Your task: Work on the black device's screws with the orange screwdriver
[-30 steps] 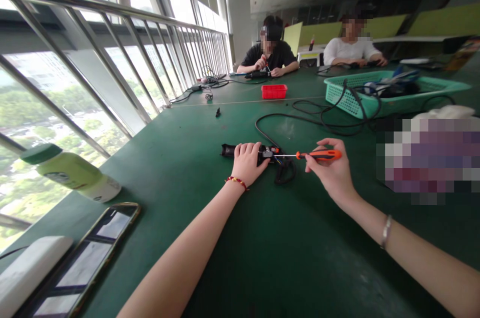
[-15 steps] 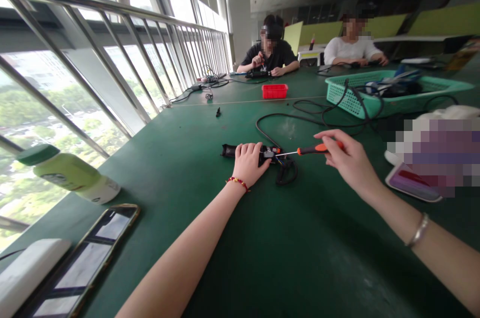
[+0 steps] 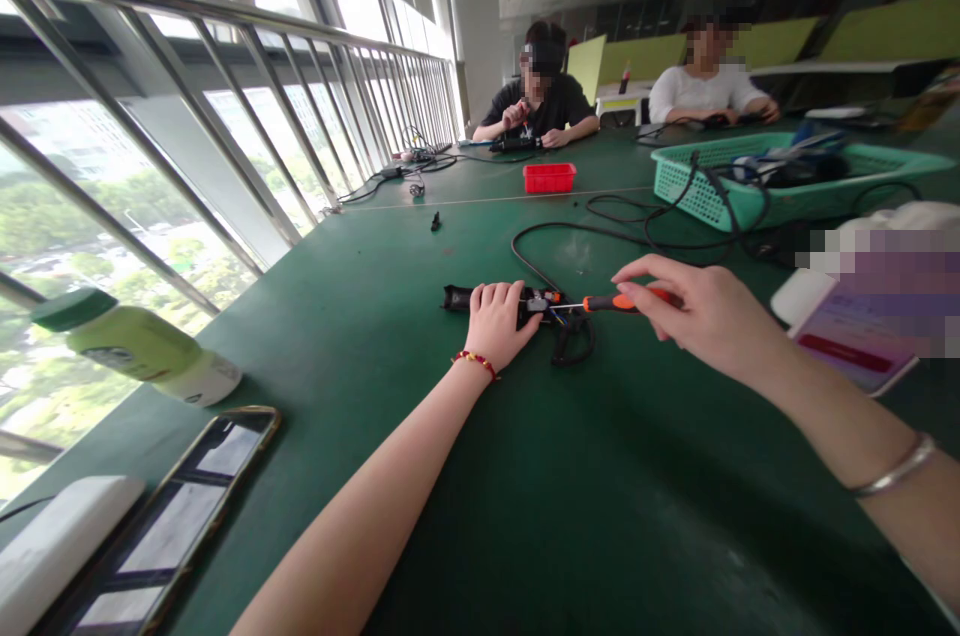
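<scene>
A black cylindrical electric device [image 3: 459, 299] with a cord lies on the green table, its right end opened up with coloured wires and an orange part showing. My left hand [image 3: 498, 324] is wrapped over its middle and presses it against the table. In my right hand [image 3: 686, 311], fingers closed round the handle, is an orange-and-black screwdriver [image 3: 611, 303]. The screwdriver lies nearly level, its shaft pointing left into the device's opened end. Exactly what the tip touches is too small to make out.
A red tray [image 3: 549, 178] and a small black part [image 3: 436, 222] lie farther back. At right stands a teal basket [image 3: 705, 201] with cables. A bottle [image 3: 142, 351], a phone [image 3: 180, 506] and a white box [image 3: 71, 546] are at left. Two people sit across the table.
My right hand and the screwdriver have shifted slightly left, with the tip farther into the device's opened end. My left hand and the device have stayed in place.
</scene>
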A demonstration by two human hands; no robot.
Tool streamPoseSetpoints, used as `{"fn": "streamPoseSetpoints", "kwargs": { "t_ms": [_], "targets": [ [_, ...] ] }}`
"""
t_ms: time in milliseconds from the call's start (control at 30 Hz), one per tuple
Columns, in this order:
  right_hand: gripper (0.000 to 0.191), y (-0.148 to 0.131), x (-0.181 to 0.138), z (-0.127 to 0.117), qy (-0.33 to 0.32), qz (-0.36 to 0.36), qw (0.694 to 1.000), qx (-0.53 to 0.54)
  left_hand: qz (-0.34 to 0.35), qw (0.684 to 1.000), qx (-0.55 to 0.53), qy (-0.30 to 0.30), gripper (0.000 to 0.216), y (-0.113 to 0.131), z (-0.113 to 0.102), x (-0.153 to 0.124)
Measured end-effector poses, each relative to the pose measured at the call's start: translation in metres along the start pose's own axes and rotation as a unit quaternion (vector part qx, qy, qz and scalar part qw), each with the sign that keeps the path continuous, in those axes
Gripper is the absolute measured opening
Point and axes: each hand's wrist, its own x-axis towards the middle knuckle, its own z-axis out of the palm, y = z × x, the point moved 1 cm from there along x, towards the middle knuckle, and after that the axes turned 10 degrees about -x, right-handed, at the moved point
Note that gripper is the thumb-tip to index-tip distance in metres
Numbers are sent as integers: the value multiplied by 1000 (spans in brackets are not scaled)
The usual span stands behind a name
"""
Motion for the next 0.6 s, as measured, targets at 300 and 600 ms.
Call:
{"fn": "streamPoseSetpoints", "kwargs": {
  "t_ms": [300, 600],
  "targets": [
    [25, -10, 21, -6, -16, 5, 1000, 14, 1, 1000, -7, 8, 45, -1, 1, -1],
    [18, -16, 44, -27, -131, -3, 991, -40, 1, 1000, -4, 8, 45, -1, 0, -1]
  ]
}}
